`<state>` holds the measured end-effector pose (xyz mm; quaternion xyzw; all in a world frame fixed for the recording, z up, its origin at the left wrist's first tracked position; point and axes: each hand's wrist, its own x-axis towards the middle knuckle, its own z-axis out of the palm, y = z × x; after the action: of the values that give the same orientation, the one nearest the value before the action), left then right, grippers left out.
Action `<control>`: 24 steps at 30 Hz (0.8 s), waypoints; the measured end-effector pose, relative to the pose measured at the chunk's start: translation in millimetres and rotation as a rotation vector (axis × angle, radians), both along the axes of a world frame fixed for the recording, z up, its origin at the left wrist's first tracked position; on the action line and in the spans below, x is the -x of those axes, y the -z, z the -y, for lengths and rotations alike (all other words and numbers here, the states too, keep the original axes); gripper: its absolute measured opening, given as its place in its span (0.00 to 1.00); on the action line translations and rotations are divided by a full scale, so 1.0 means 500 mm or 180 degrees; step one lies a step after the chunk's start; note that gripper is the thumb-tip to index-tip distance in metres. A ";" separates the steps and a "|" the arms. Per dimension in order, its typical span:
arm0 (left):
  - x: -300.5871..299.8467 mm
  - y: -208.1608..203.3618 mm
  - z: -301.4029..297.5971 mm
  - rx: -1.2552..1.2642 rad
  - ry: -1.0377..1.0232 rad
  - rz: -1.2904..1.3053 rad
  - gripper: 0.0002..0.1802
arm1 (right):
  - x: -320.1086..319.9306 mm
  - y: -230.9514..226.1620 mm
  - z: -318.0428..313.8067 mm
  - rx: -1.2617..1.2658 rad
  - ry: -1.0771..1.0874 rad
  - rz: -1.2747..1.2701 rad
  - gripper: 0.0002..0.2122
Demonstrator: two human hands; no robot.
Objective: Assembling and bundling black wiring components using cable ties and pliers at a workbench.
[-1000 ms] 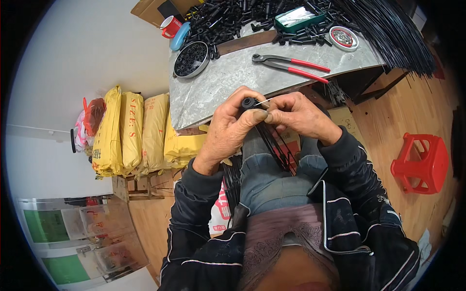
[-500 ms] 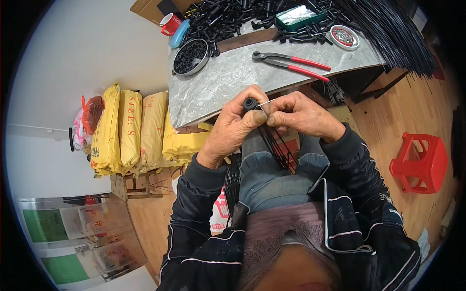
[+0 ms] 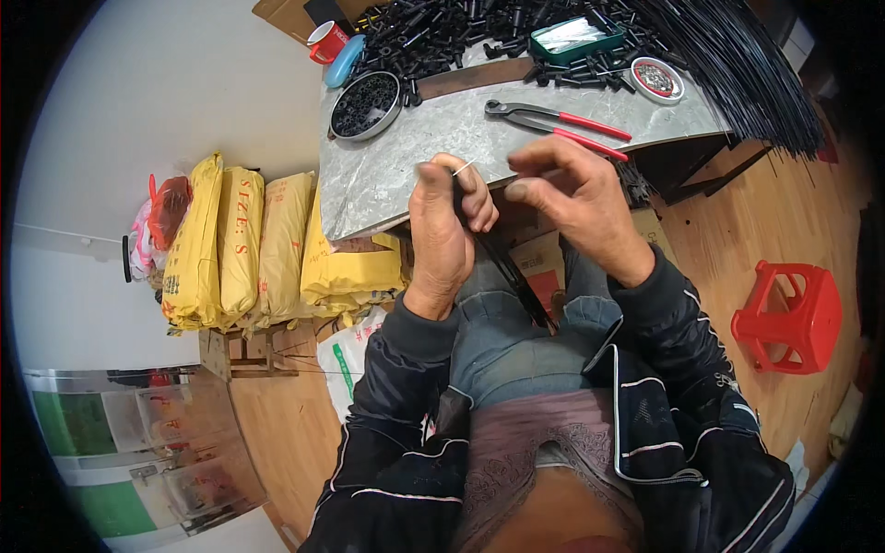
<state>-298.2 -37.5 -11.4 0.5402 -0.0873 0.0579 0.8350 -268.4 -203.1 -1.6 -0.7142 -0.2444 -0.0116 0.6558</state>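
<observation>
The grey table (image 3: 415, 138) is set beyond the left hand (image 3: 442, 235), by whose curled fingers already-gathered black rods (image 3: 517, 281) are held, a white strip (image 3: 463, 169) left protruding, the right hand (image 3: 581, 203) being parted, seemingly empty, alongside.

left hand (image 3: 442, 221): gripping black strands (image 3: 513, 279) | right hand (image 3: 579, 201): loosely curled | pliers (image 3: 567, 117): on table (image 3: 442, 129)

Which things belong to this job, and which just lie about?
Likely in the work: black rods and thin white strip in the left hand; perhaps loose black parts, red-handled pincers.

Seemingly just about: red mug, red stool, yellow sacks.
</observation>
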 end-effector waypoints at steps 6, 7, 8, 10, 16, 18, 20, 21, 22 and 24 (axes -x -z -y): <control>0.005 -0.018 0.026 0.0059 -0.0870 -0.0458 0.35 | -0.007 -0.016 -0.051 0.0560 0.0439 0.1600 0.17; 0.006 -0.017 0.027 -0.0014 -0.0888 -0.0478 0.34 | -0.010 -0.020 -0.052 0.0679 0.0470 0.1717 0.16; 0.007 -0.018 0.030 -0.0087 -0.0905 -0.0497 0.34 | -0.011 -0.022 -0.054 0.0799 0.0502 0.1834 0.15; 0.007 -0.025 0.040 -0.0015 -0.0990 -0.0482 0.33 | -0.011 -0.023 -0.059 0.0780 0.0563 0.1835 0.12; -0.001 -0.018 0.038 0.0128 -0.1138 -0.0583 0.30 | -0.017 -0.022 -0.063 0.0583 0.0238 0.1121 0.04; -0.006 -0.020 0.042 0.0156 -0.1193 -0.0620 0.30 | -0.033 -0.012 -0.060 -0.0257 -0.0744 -0.0690 0.06; -0.007 -0.019 0.032 0.0174 -0.1138 -0.0583 0.31 | -0.055 -0.004 -0.044 -0.0001 -0.0570 -0.0209 0.08; -0.009 -0.017 0.027 0.0243 -0.1124 -0.0521 0.31 | -0.069 0.000 -0.033 0.0225 -0.0433 0.0247 0.09; -0.011 -0.017 0.022 0.0306 -0.1119 -0.0463 0.32 | -0.085 0.008 -0.012 0.0752 0.0150 0.0842 0.10; -0.010 -0.019 0.017 0.0279 -0.1109 -0.0438 0.32 | -0.124 0.030 0.028 0.1824 0.1101 0.1554 0.11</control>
<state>-293.4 -46.1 -1.7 0.5129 0.0675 0.1683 0.8391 -206.2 -217.3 -16.5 -0.8747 -0.2625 -0.2222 0.3416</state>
